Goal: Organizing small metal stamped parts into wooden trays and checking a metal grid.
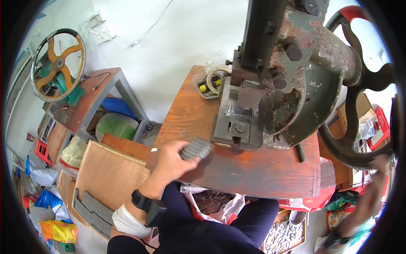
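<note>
Left hand: 7 o'clock, grasping a grey ribbed stack
Right hand: 3 o'clock, blurry by the handwheel, can't tell its grip
Red bag: 4 o'clock, printed lettering

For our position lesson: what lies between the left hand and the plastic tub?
In the head view, wooden tabletop with thin slivers separates left hand and plastic tub.

bright light here, washing over the white wall, shadows soft, and look, the right hand smears into blur while straight edges bow toward the blacked-out corners!
</note>
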### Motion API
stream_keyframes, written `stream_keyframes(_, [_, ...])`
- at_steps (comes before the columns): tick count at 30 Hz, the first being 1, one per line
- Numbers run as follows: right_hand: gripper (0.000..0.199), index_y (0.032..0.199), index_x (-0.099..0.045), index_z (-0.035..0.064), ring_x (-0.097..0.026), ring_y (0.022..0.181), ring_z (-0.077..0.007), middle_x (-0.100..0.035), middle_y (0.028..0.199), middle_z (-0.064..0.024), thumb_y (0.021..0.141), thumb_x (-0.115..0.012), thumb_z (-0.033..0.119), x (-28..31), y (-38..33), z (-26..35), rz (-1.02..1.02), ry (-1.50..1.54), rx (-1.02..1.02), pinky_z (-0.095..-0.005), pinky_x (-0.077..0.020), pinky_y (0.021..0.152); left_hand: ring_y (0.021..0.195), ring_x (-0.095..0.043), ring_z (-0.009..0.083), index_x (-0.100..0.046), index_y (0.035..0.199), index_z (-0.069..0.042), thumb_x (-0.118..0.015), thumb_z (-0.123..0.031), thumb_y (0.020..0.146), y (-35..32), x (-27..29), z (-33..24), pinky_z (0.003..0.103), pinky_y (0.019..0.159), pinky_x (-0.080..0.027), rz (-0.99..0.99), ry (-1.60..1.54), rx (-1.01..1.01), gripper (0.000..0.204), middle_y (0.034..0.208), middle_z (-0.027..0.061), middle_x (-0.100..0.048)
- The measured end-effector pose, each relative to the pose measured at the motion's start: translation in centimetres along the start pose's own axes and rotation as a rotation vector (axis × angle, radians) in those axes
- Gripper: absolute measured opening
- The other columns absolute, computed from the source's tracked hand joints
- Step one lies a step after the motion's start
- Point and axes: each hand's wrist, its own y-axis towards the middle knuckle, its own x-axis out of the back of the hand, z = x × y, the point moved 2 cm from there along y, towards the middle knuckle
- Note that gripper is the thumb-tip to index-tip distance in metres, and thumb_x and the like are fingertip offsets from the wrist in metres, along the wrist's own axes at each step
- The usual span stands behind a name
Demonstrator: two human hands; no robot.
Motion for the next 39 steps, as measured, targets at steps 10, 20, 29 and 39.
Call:
stream_keyframes(10, [0.021, 0.082, -0.062, 0.0009, -0.049, 0.094, -0.0299, -0.054, 0.099, -0.0135, 0.062, -0.066, 0.000, -18.8, -10.6, 0.6, 0.399, 0.363, -0.229, -0.0374, -0.0431, 0.078, 0.099, -0.044, 0.0276, -0.052, 0.113, -0.008, -0.068, -0.033, 0.066, -2.5, -2.7, 1.2, 0.059, 0.083, -0.025, -0.066, 0.726, -0.400, 0.056, 0.101, 0.0047, -0.055])
stream_keyframes(20, [0.018, 0.081, -0.061, 0.0000, -0.049, 0.096, -0.0316, -0.054, 0.098, -0.0132, 0.064, -0.065, 0.000, -20.6, -11.8, 0.0, 0.295, 0.297, -0.312, -0.0387, -0.0410, 0.082, 0.125, -0.029, 0.0320, -0.049, 0.120, -0.009, -0.061, -0.041, 0.074, -2.5, -2.6, 1.1, 0.069, 0.088, -0.016, 0.043, 0.822, -0.306, 0.057, 0.128, 0.0059, -0.043])
stream_keyframes(29, [0.019, 0.082, -0.060, 0.0000, -0.048, 0.097, -0.0329, -0.054, 0.098, -0.0139, 0.064, -0.064, -0.002, -20.4, -12.0, 0.1, 0.252, 0.289, -0.344, -0.0401, -0.0402, 0.083, 0.124, -0.032, 0.0329, -0.045, 0.123, -0.009, -0.055, -0.046, 0.079, -2.4, -2.6, 1.6, 0.069, 0.088, -0.016, 0.081, 0.804, -0.262, 0.059, 0.129, 0.0090, -0.043])
stream_keyframes(39, [0.017, 0.081, -0.060, 0.0003, -0.048, 0.096, -0.0332, -0.054, 0.098, -0.0140, 0.065, -0.064, -0.001, -20.7, -11.7, 0.7, 0.242, 0.224, -0.320, -0.0405, -0.0404, 0.083, 0.116, -0.039, 0.0310, -0.053, 0.107, -0.004, -0.067, -0.021, 0.068, -3.1, -3.0, 0.2, 0.058, 0.092, -0.023, -0.012, 0.663, -0.404, 0.045, 0.116, 0.0105, -0.049])
